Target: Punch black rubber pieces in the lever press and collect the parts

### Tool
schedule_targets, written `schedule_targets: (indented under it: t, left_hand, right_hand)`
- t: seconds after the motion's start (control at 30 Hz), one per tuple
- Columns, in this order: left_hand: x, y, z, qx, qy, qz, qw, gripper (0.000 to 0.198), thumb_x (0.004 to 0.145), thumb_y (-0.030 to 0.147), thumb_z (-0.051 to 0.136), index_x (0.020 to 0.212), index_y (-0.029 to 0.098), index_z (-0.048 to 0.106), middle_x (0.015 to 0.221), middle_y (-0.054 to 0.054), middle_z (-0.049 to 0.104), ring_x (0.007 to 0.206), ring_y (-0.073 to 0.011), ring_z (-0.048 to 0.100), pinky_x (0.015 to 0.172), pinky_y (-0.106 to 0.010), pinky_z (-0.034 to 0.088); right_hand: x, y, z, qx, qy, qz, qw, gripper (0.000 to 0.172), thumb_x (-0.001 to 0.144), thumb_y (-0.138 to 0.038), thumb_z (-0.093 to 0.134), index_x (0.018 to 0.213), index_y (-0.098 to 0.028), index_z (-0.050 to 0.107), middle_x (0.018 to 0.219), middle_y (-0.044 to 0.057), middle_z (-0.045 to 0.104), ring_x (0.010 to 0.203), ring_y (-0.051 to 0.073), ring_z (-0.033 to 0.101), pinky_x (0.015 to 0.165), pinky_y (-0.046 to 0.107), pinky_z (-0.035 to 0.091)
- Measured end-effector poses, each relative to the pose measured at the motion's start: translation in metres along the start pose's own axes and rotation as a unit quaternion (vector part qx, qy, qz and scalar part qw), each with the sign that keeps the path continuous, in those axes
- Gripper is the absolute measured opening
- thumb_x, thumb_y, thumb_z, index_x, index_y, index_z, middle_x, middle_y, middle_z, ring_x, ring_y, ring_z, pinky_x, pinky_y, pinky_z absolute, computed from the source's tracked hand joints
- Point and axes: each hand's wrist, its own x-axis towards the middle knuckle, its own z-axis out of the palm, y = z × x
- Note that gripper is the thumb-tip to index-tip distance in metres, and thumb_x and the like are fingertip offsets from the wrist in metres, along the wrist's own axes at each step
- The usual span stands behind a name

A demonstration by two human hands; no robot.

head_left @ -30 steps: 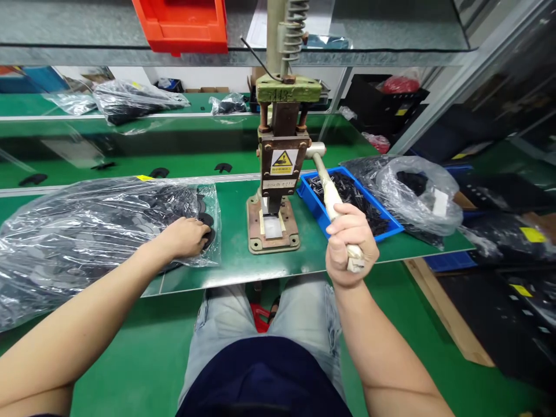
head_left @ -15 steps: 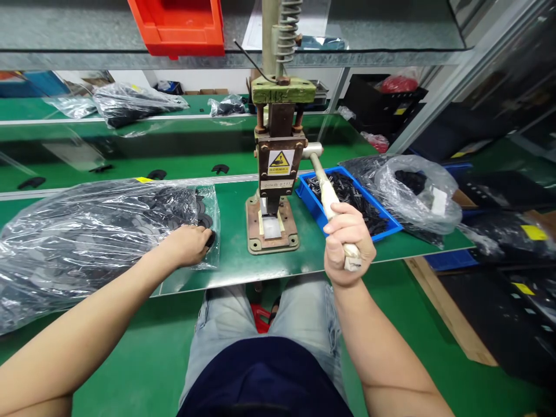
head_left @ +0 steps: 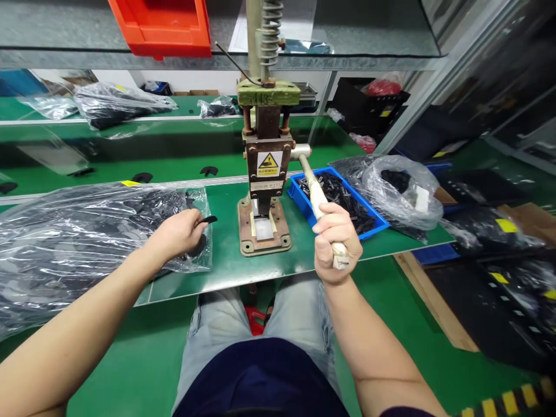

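Note:
A hand press (head_left: pixel 264 168) with a yellow warning label stands on the green bench. My right hand (head_left: pixel 336 240) is closed round the pale handle (head_left: pixel 316 194) of its lever, which slants down toward me. My left hand (head_left: pixel 178 234) pinches a thin flat black part (head_left: pixel 207 220) at the open mouth of a large clear plastic bag (head_left: pixel 87 229) filled with several more black parts. The part is lifted just clear of the bag, left of the press base (head_left: pixel 264 229).
A blue tray (head_left: pixel 377 225) of black pieces sits right of the press, with another clear bag (head_left: pixel 402 188) beside it. More bags lie on the far bench. An orange bin (head_left: pixel 163 23) rests on the shelf above. My knees are under the bench edge.
My left hand has drawn one black part out of the bag and raised it slightly. My right hand keeps its grip on the lever. The view has shifted to the right.

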Motion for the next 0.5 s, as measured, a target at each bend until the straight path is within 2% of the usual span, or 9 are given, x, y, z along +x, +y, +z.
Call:
schedule_targets:
  t: [0.07, 0.1, 0.23, 0.3, 0.37, 0.5]
  left_hand:
    - [0.008, 0.021, 0.002, -0.136, -0.003, -0.050, 0.989, 0.029, 0.098, 0.052, 0.063, 0.092, 0.024, 0.060, 0.078, -0.003, 0.072, 0.073, -0.0224, 0.070, 0.068, -0.031, 0.049]
    - [0.012, 0.032, 0.006, -0.213, -0.010, -0.069, 0.975, 0.033, 0.096, 0.056, 0.065, 0.090, 0.024, 0.059, 0.073, 0.000, 0.071, 0.067, -0.0202, 0.068, 0.064, -0.030, 0.048]
    - [0.034, 0.071, 0.036, -0.470, -0.045, -0.097, 0.876, 0.044, 0.086, 0.060, 0.080, 0.086, 0.023, 0.056, 0.063, 0.003, 0.067, 0.052, -0.0139, 0.059, 0.052, -0.025, 0.043]
    - [0.045, 0.085, 0.049, -0.542, -0.064, -0.109, 0.831, 0.045, 0.082, 0.055, 0.086, 0.087, 0.021, 0.057, 0.062, 0.002, 0.068, 0.050, -0.0126, 0.060, 0.052, -0.024, 0.045]
    - [0.054, 0.094, 0.057, -0.583, -0.080, -0.121, 0.799, 0.043, 0.081, 0.048, 0.090, 0.088, 0.019, 0.058, 0.063, 0.000, 0.070, 0.051, -0.0121, 0.063, 0.054, -0.023, 0.050]
    - [0.066, 0.102, 0.061, -0.608, -0.104, -0.141, 0.775, 0.037, 0.085, 0.038, 0.089, 0.088, 0.018, 0.058, 0.063, -0.002, 0.072, 0.050, -0.0118, 0.066, 0.054, -0.022, 0.053]
  right_hand:
    - [0.000, -0.001, 0.000, -0.003, -0.002, 0.001, 1.000, 0.018, 0.095, -0.035, 0.068, 0.079, -0.027, 0.062, 0.082, 0.001, 0.068, 0.108, 0.028, 0.073, 0.106, 0.060, 0.059]
    - [0.000, -0.001, -0.001, -0.004, -0.002, 0.000, 1.000, 0.018, 0.095, -0.034, 0.068, 0.079, -0.027, 0.062, 0.081, 0.001, 0.068, 0.108, 0.028, 0.073, 0.106, 0.059, 0.059]
    - [0.001, -0.002, -0.002, -0.002, -0.010, 0.000, 1.000, 0.016, 0.095, -0.033, 0.067, 0.081, -0.027, 0.062, 0.083, 0.001, 0.068, 0.108, 0.027, 0.073, 0.106, 0.059, 0.058]
    - [0.001, -0.002, -0.003, -0.001, -0.017, 0.001, 1.000, 0.015, 0.095, -0.033, 0.068, 0.082, -0.027, 0.062, 0.084, 0.001, 0.069, 0.109, 0.027, 0.072, 0.106, 0.058, 0.058]
    - [0.000, -0.002, -0.003, 0.003, -0.019, 0.001, 1.000, 0.015, 0.095, -0.032, 0.068, 0.082, -0.027, 0.062, 0.085, 0.001, 0.069, 0.109, 0.027, 0.072, 0.106, 0.058, 0.057]
    - [-0.001, -0.001, -0.003, 0.007, -0.017, -0.003, 1.000, 0.016, 0.095, -0.034, 0.068, 0.082, -0.027, 0.062, 0.084, 0.001, 0.069, 0.109, 0.027, 0.073, 0.106, 0.058, 0.056]
